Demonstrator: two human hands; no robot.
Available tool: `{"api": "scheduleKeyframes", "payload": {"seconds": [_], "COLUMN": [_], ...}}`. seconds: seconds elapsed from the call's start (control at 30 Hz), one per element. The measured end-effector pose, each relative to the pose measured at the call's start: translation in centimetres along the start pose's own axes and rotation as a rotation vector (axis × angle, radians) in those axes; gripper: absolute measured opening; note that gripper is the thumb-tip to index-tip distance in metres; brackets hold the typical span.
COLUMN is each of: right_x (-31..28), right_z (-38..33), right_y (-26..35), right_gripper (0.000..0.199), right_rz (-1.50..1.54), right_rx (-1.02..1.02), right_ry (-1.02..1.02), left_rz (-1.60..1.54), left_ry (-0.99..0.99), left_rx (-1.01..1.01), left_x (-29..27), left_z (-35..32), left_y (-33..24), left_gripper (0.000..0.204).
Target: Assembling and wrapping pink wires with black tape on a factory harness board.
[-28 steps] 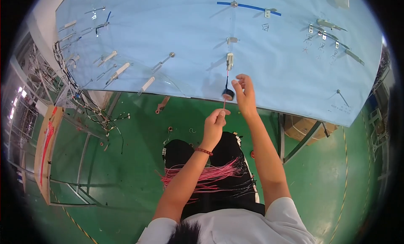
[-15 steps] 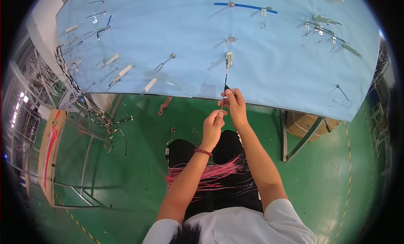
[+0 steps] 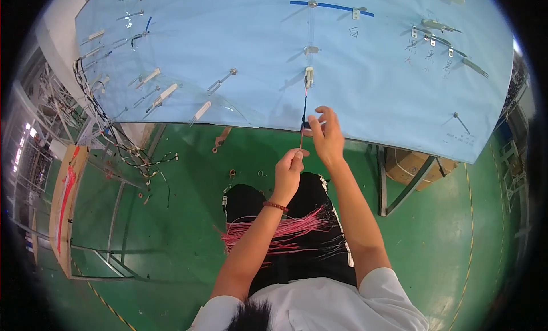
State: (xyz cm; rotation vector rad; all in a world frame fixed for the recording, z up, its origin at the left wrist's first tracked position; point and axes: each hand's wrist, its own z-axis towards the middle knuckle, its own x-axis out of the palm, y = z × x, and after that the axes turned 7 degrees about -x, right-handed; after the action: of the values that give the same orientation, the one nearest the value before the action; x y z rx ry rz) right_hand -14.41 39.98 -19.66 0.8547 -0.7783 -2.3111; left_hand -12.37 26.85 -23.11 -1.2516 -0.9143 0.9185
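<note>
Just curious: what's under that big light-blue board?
Under the light-blue board: green floor, metal legs, a brown cardboard box. The board covers the rest.

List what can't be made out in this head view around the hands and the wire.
- Left hand pinch on the red wire: too small to confirm the grip.
- Right hand: its fingers cover the dark bundle at the board edge.
- Pink wires on the lap: ends hidden by the forearms.
- Marks on the board: too small.
</note>
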Motion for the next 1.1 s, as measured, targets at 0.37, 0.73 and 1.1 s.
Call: {"api": "scheduleKeyframes", "payload": {"seconds": [0.37,0.73,1.1], "right_x": [1.7,0.7,0.1], "right_z": [-5.4,-2.4,-6.9], "right_y": [1.3,0.1,5.1], "right_gripper": [0.026,0.027,0.019], "right_rz": [0.402,0.338,-0.106], "right_rx": [0.268,0.342,-0.039], "right_ry": [0.067,0.171,0.080], "left_rz": [-0.030,0.041,0.153], "left_ry": [-0.037,-0.015,-0.140], "left_rx": [-0.029,-0.016,0.099], "left_x": [-1.2,-0.5,-1.9], "left_z": [-0.3,-1.5,-3.0], "left_y": [1.5,0.7,1.9], "left_gripper": [0.025,0.025,0.022]}}
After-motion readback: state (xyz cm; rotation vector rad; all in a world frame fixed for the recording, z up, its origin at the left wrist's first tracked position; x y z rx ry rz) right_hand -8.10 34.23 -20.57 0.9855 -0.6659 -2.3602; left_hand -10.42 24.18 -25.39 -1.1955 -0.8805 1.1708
